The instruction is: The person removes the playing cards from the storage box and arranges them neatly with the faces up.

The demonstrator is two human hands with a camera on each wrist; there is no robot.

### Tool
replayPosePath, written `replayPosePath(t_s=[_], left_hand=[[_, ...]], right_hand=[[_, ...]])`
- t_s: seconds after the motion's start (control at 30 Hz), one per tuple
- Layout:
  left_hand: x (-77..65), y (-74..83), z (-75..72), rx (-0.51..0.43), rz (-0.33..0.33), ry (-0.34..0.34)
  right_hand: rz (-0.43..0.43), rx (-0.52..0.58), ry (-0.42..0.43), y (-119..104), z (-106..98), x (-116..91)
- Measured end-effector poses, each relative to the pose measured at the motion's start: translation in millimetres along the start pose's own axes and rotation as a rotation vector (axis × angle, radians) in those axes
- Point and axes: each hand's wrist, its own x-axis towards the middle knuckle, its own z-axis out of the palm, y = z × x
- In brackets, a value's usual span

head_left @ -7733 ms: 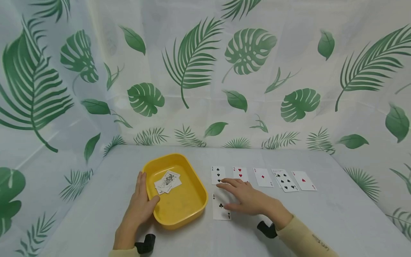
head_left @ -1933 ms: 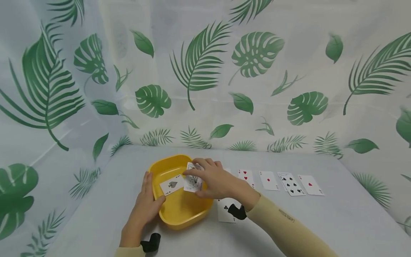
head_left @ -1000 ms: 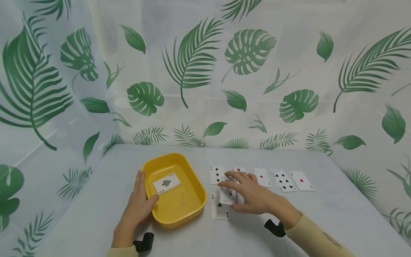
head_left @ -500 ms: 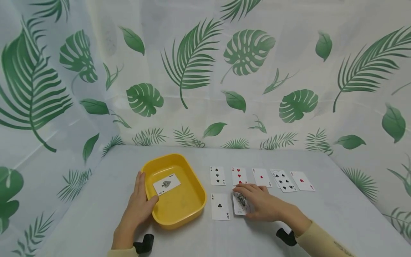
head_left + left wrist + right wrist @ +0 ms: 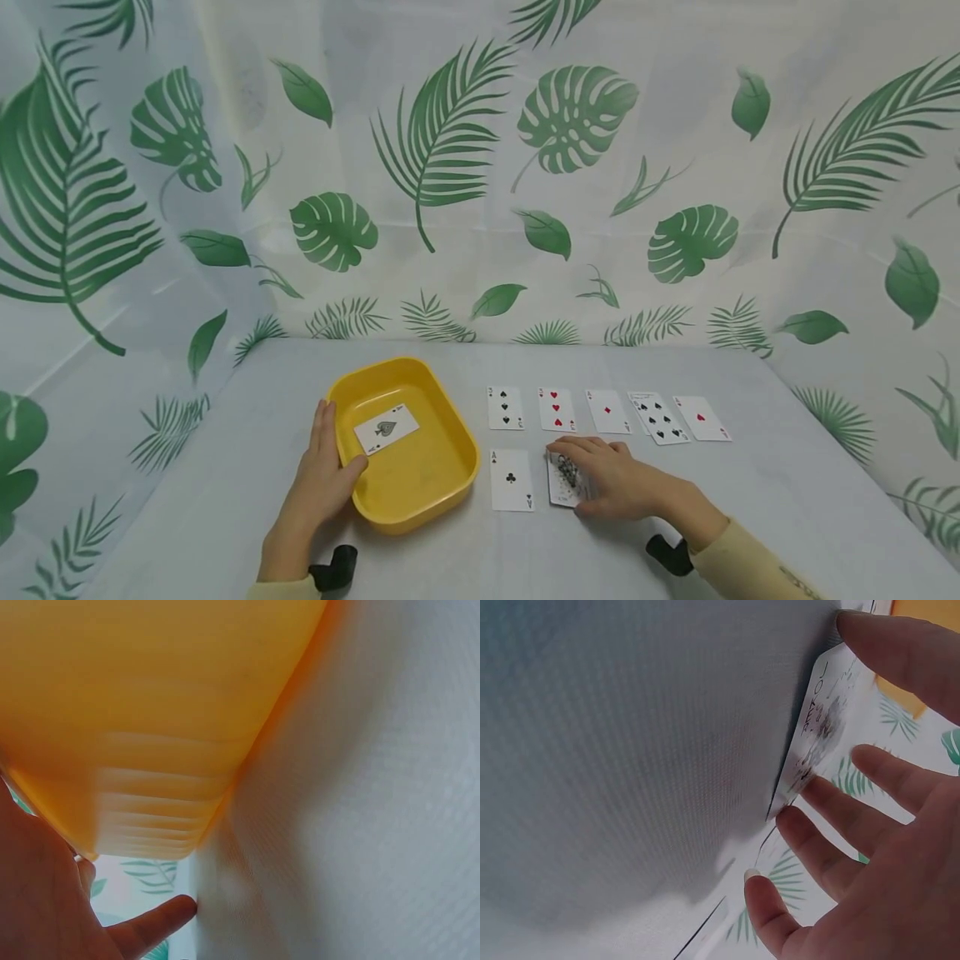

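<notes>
My left hand (image 5: 318, 483) holds the left side of a yellow plastic tray (image 5: 465, 492), thumb over the rim and fingers along the outer wall. In the left wrist view the tray's ribbed wall (image 5: 150, 795) stands beside the fingers. An ace of spades (image 5: 386, 429) lies face up in the tray. My right hand (image 5: 618, 479) holds a joker playing card (image 5: 564, 479) by its two ends, low on the table. The right wrist view has the joker (image 5: 821, 731) between thumb and fingers. Left of it lies an ace of clubs (image 5: 512, 481).
Behind is a row of face-up cards: a three of spades (image 5: 506, 408), three of hearts (image 5: 557, 410), ace of diamonds (image 5: 608, 412), a spade card (image 5: 662, 419) overlapping another, and an ace of hearts (image 5: 702, 418). A leaf-patterned curtain (image 5: 465, 167) hangs behind the white table.
My right hand has lifted the joker out of the tray, carried it right over the ace of clubs and lowered it beside that card. The left hand keeps hold of the tray.
</notes>
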Motion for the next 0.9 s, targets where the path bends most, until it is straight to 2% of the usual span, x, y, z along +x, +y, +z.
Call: replayPosePath(t_s=[0.47,0.9], left_hand=[[1.2,0.8,-0.5,0.004,0.0,0.004],[1.2,0.6,0.8,0.004,0.008,0.012]], right_hand=[[0.012,0.034,-0.024,1.8,1.7,1.6],[-0.037,0.021,0.051,3.1,-0.5,2.7]])
